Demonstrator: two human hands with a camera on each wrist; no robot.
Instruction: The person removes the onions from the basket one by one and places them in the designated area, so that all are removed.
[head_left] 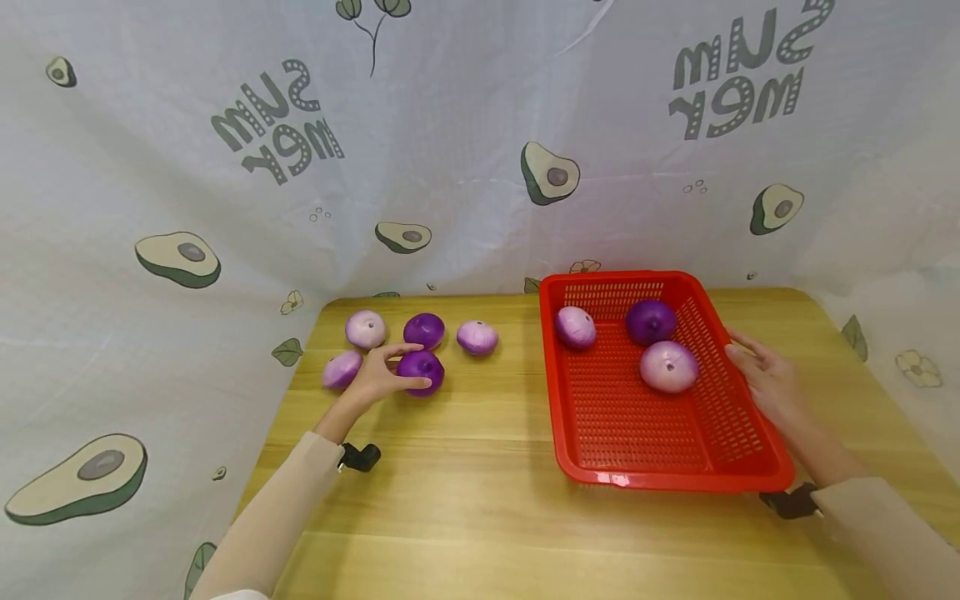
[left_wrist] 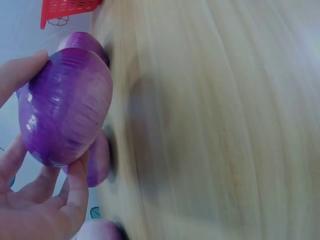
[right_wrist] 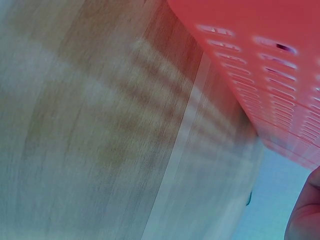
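My left hand (head_left: 378,377) grips a deep purple onion (head_left: 422,372) between thumb and fingers. The left wrist view has this glossy onion (left_wrist: 67,107) large, with a shadow on the wood to its side. Close around that hand lie a dark purple onion (head_left: 424,331) and two paler ones, a whitish onion (head_left: 366,329) and a pink-purple onion (head_left: 342,370). My right hand (head_left: 776,383) holds the right rim of a red slotted basket (head_left: 615,425); in the right wrist view only part of a finger (right_wrist: 306,210) shows beside the basket wall (right_wrist: 260,30).
Inside the basket are a striped onion (head_left: 576,327), a dark purple onion (head_left: 651,322) and a large pale onion (head_left: 669,367). Another light onion (head_left: 477,337) lies between the left group and the basket. A printed cloth (head_left: 465,150) hangs behind the wooden table (head_left: 480,500).
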